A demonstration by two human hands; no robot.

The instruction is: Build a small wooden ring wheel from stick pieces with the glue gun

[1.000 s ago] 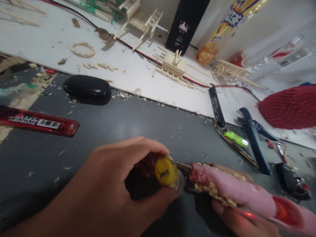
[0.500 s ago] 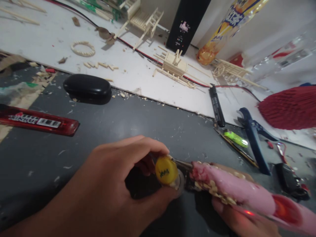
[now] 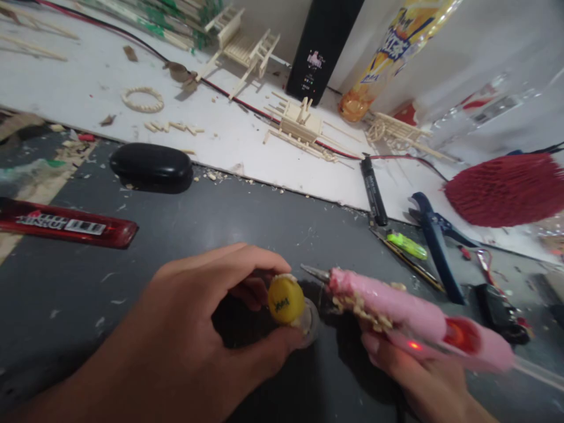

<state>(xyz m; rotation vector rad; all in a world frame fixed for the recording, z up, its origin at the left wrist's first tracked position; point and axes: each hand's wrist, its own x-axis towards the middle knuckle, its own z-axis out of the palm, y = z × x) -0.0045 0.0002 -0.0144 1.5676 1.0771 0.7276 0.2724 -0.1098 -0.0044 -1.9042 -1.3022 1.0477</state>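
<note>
Before the front edge of the white board (image 3: 304, 176), the left hand (image 3: 194, 317) pinches a yellow bottle cap (image 3: 285, 298), seemingly part-glued, completion unclear, while the right hand (image 3: 423, 376) grips a hot-glue gun (image 3: 388, 302).

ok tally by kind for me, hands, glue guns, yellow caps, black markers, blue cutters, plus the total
Left hand and right hand: 2
Glue gun: 1
Yellow cap: 1
Black marker: 1
Blue cutter: 1
Total: 6
</note>
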